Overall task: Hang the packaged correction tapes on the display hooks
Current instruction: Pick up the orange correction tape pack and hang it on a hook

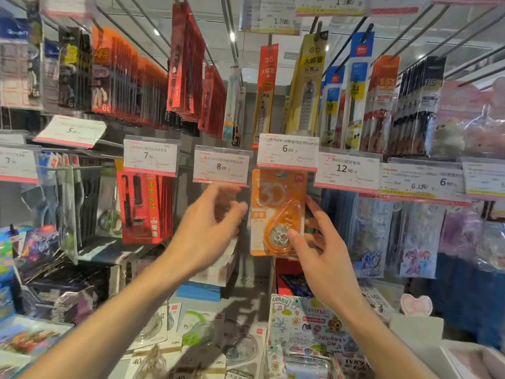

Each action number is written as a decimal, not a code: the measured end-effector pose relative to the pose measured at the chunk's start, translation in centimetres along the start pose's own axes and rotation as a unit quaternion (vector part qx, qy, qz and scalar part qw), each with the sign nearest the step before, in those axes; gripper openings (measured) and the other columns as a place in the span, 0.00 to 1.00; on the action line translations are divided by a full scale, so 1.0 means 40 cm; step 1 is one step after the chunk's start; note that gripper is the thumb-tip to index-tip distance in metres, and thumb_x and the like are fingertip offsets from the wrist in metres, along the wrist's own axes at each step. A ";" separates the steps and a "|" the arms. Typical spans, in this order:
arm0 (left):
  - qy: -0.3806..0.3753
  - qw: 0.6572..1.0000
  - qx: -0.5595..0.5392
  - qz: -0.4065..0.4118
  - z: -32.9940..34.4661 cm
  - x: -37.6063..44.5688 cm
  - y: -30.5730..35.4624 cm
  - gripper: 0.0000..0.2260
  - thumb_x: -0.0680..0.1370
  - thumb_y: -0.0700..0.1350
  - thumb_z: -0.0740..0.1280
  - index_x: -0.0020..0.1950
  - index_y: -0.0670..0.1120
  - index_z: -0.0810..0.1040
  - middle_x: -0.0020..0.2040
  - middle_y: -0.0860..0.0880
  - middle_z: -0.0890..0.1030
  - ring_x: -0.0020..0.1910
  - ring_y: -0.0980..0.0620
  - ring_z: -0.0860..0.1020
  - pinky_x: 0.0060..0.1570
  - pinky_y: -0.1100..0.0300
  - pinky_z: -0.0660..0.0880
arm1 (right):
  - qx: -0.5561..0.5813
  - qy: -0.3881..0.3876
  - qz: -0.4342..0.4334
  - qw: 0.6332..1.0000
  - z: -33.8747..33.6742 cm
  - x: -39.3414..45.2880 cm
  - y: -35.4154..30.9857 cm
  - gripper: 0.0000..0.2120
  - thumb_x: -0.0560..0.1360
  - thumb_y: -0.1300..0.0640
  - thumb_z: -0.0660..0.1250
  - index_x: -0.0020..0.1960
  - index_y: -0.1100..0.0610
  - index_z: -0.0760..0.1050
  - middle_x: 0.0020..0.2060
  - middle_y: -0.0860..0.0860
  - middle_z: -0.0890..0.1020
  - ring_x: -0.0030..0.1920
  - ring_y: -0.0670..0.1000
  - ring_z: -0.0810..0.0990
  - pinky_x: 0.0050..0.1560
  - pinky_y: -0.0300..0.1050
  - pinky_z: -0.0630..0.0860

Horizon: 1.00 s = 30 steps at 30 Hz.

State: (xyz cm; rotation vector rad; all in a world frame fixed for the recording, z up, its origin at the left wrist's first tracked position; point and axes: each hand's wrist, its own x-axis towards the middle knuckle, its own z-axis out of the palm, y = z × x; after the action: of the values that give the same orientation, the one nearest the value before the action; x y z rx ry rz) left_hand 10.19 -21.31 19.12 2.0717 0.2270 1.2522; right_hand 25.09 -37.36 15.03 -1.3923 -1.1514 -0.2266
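1. A display wall [191, 149] of hooks filled the far side, hung with packaged pens and price tags; loose correction tape packs [175, 332] lay on the bench [246, 305] near the bottom.
2. The orange correction tape pack [277, 212] hung upright under the 6.00 price tag [288, 151], its long axis vertical, its top hidden behind that tag, so whether it sat on the hook could not be seen.
3. The right hand [322, 242] was nearer: it held the pack's lower right edge, thumb on the front, fingers behind.
4. The left hand [210, 217] hovered just left of the pack, fingers loosely curled, blurred; it seemed to hold nothing.
5. Any seating push likely ran away from the hands, toward the wall.
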 end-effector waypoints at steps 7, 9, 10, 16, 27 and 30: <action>-0.009 0.996 0.043 0.079 0.123 -0.016 -0.078 0.23 0.85 0.55 0.61 0.79 0.63 0.59 0.73 0.64 0.71 0.62 0.65 0.76 0.63 0.62 0.73 | -0.034 0.026 0.005 0.999 0.022 0.009 0.026 0.28 0.82 0.49 0.66 0.73 0.25 0.60 0.65 0.39 0.80 0.55 0.38 0.83 0.47 0.27 0.78; 0.003 0.994 0.049 0.097 0.143 -0.004 -0.087 0.23 0.86 0.54 0.60 0.80 0.64 0.58 0.72 0.64 0.72 0.62 0.60 0.78 0.61 0.59 0.74 | -0.060 0.035 0.014 0.997 0.023 0.018 0.034 0.26 0.82 0.46 0.66 0.68 0.20 0.60 0.58 0.40 0.83 0.50 0.40 0.84 0.45 0.33 0.81; 0.012 0.994 0.058 0.094 0.151 0.008 -0.095 0.21 0.86 0.54 0.59 0.79 0.62 0.61 0.69 0.63 0.75 0.59 0.59 0.80 0.58 0.58 0.76 | -0.077 0.036 0.023 0.996 0.024 0.028 0.040 0.25 0.82 0.45 0.65 0.69 0.20 0.60 0.53 0.42 0.84 0.47 0.41 0.85 0.43 0.36 0.82; 0.023 0.993 0.113 -0.019 0.191 0.055 -0.152 0.15 0.85 0.55 0.59 0.47 0.46 0.74 0.42 0.47 0.78 0.47 0.41 0.79 0.45 0.45 0.76 | -0.133 0.021 0.068 0.989 0.045 0.090 0.087 0.25 0.83 0.48 0.62 0.75 0.30 0.59 0.57 0.44 0.84 0.49 0.45 0.85 0.51 0.54 0.84; -0.074 0.984 -0.060 -0.153 0.239 0.176 -0.229 0.36 0.76 0.74 0.53 0.81 0.63 0.51 0.76 0.55 0.71 0.69 0.46 0.76 0.71 0.43 0.71 | -0.046 -0.035 0.180 0.982 0.079 0.207 0.125 0.47 0.69 0.21 0.54 0.81 0.36 0.43 0.76 0.46 0.72 0.68 0.45 0.74 0.60 0.32 0.66; -0.072 0.975 -0.138 -0.159 0.260 0.192 -0.212 0.44 0.70 0.80 0.52 0.82 0.62 0.51 0.77 0.56 0.70 0.71 0.48 0.74 0.73 0.42 0.69 | -0.072 -0.050 0.226 0.970 0.087 0.218 0.141 0.56 0.62 0.14 0.46 0.82 0.43 0.50 0.74 0.50 0.75 0.64 0.48 0.75 0.61 0.44 0.63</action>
State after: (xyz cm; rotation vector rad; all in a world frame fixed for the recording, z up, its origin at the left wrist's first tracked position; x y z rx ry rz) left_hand 24.48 -16.24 16.10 1.7932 0.2871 0.8833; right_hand 31.65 -28.81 16.97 -1.7716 -0.8801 0.0884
